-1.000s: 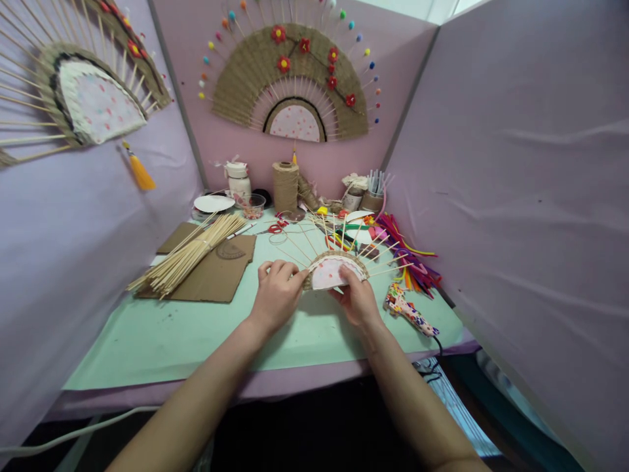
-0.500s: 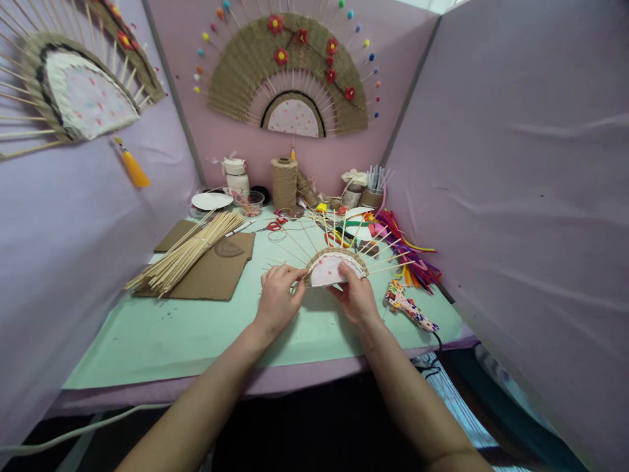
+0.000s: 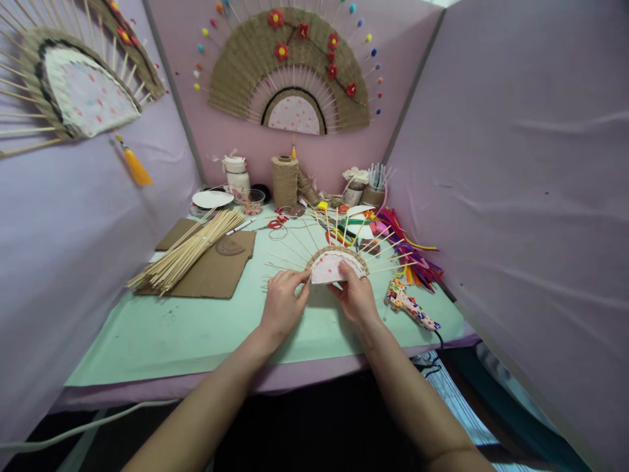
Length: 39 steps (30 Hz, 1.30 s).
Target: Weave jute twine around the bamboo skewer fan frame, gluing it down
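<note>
Above the pale green tabletop I hold a small half-round fan [image 3: 325, 268], white with pink spots, with a woven twine rim and thin wooden sticks fanning outward. My right hand [image 3: 356, 295] grips its right part, thumb on the front face and fingers behind. At the lower left corner of the fan, my left hand [image 3: 285, 298] is closed in a pinch, thumb and forefinger on the rim's end. What lies between those fingertips is too small to make out.
On the left, a bundle of wooden sticks [image 3: 189, 252] lies on cardboard [image 3: 221, 278]. A patterned glue gun [image 3: 411, 306] is at right, near pipe cleaners [image 3: 417, 262]. Red scissors [image 3: 276, 223], a twine spool [image 3: 285, 183] and a jar [image 3: 236, 176] stand or lie behind.
The view has shifted slightly. Both hands keep hold of the fan, and my left hand has moved a little to the right along with its corner.
</note>
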Tool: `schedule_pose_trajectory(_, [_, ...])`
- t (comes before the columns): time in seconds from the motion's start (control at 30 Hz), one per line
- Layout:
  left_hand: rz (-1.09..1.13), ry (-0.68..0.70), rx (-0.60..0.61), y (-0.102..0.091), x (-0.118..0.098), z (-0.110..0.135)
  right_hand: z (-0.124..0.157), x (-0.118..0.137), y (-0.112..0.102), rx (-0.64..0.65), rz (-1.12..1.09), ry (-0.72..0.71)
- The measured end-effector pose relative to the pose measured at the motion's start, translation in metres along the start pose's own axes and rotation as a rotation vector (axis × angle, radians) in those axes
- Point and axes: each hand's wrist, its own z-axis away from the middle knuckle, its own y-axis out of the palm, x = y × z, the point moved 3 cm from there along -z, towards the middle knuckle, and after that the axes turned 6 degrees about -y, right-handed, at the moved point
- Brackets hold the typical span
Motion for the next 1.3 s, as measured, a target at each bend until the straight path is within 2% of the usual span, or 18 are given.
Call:
schedule_pose_trajectory(0.27, [0.104, -0.061, -0.035, 0.001, -0.001, 0.001, 0.0, -0.002, 0.001, -0.039, 0.0, -0.01])
schedule_pose_trajectory(0.4, [0.225, -0.185, -0.014, 0.002, -0.001, 0.003, 0.0, -0.002, 0.001, -0.052, -0.016, -0.023])
schedule_pose_trajectory(0.53, [0.477, -0.367, 0.106, 0.006, 0.001, 0.016, -0.001, -0.003, -0.001, -0.046, -0.046, -0.061])
schedule_pose_trajectory(0.6, [0.562, -0.425, 0.138, 0.001, 0.002, 0.025, -0.001, -0.003, -0.001, -0.029, -0.064, -0.098])
schedule_pose_trajectory(0.73, [0.543, -0.47, 0.133, -0.021, 0.004, 0.045, 0.0, -0.003, -0.003, 0.034, -0.103, -0.177])
schedule_pose_trajectory(0.83, [0.772, -0.671, 0.272, -0.02, 0.0, 0.06, 0.004, -0.004, -0.001, 0.099, -0.131, -0.185])
schedule_pose_trajectory(0.9, [0.992, -0.826, 0.403, -0.008, -0.011, 0.067, 0.009, -0.005, 0.001, 0.145, -0.154, -0.174])
schedule_pose_trajectory(0.93, [1.086, -0.876, 0.419, -0.001, -0.017, 0.067, 0.011, -0.005, 0.002, 0.167, -0.164, -0.169])
schedule_pose_trajectory(0.97, [1.176, -0.885, 0.374, 0.006, -0.024, 0.065, 0.014, -0.005, 0.003, 0.187, -0.172, -0.164])
schedule_pose_trajectory(1.03, [1.345, -0.843, 0.182, 0.019, -0.035, 0.054, 0.02, -0.004, 0.005, 0.214, -0.173, -0.164])
schedule_pose_trajectory(1.1, [1.537, -0.793, 0.094, 0.031, -0.044, 0.04, 0.025, -0.005, 0.007, 0.228, -0.163, -0.162])
schedule_pose_trajectory(1.17, [1.689, -0.816, -0.023, 0.041, -0.046, 0.027, 0.028, -0.007, 0.009, 0.247, -0.155, -0.143])
schedule_pose_trajectory(1.3, [1.773, -0.748, -0.196, 0.038, -0.039, 0.01, 0.028, -0.014, 0.009, 0.315, -0.091, -0.097])
